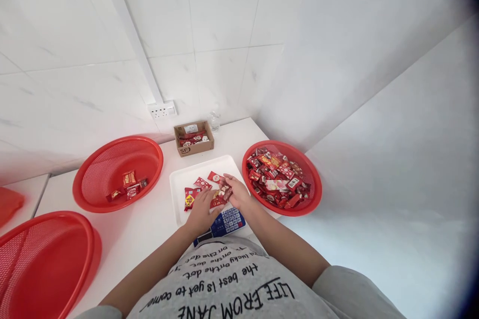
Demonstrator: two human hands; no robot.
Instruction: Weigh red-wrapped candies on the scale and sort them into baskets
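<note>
In the head view, a white weighing scale with a tray (180,184) stands in front of me, its blue keypad (229,223) on the near side. Wrapped candies lie on the tray: a red and yellow packet (190,199), a red dotted packet (202,183) and a red packet (214,177). My right hand (239,193) is closed on a dark red wrapped candy (225,193) above the tray's right side. My left hand (202,215) is beside it, thumb and fingers around a red wrapped candy (215,202), partly hidden.
A red basket (318,184) heaped with wrapped candies stands on the right. At left, one red basket (80,192) holds several candies; another red basket (88,244) is nearer. Behind the scale are a cardboard box (196,148) of red packets and a clear bottle (214,120) by the wall.
</note>
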